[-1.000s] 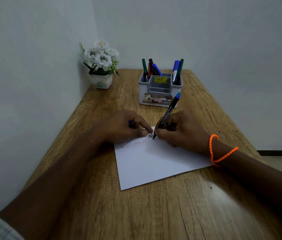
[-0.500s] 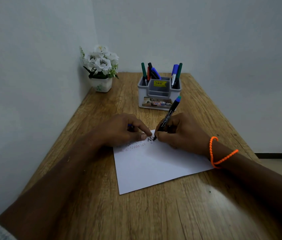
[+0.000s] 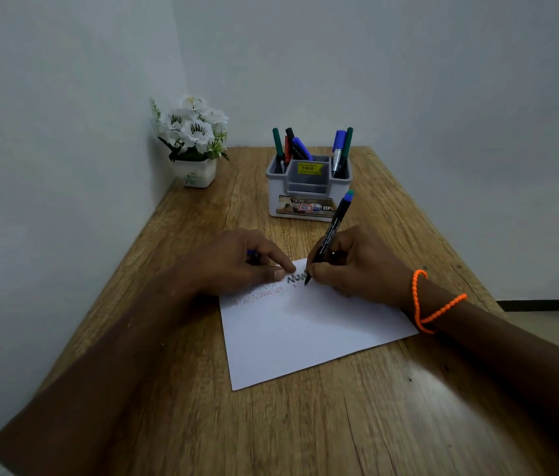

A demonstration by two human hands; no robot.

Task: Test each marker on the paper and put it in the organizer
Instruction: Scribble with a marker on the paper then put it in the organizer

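Observation:
My right hand (image 3: 357, 266) grips a black marker (image 3: 332, 231) with a blue end, its tip down on the white paper (image 3: 305, 328) beside a fresh dark zigzag. Red and faint zigzag lines run along the paper's far left edge. My left hand (image 3: 236, 262) presses the paper's far corner with a fingertip and holds a small blue cap (image 3: 252, 253) inside its curled fingers. The grey organizer (image 3: 309, 197) stands behind the paper with several markers upright in its side slots.
A white pot of white flowers (image 3: 193, 146) sits in the back left corner against the wall. The wooden table (image 3: 305, 424) runs along the left wall; its right edge drops to the floor. An orange cord circles my right wrist.
The dark zigzag by the marker tip has grown longer toward the right. Both hands stay at the paper's far edge. The view has tilted slightly.

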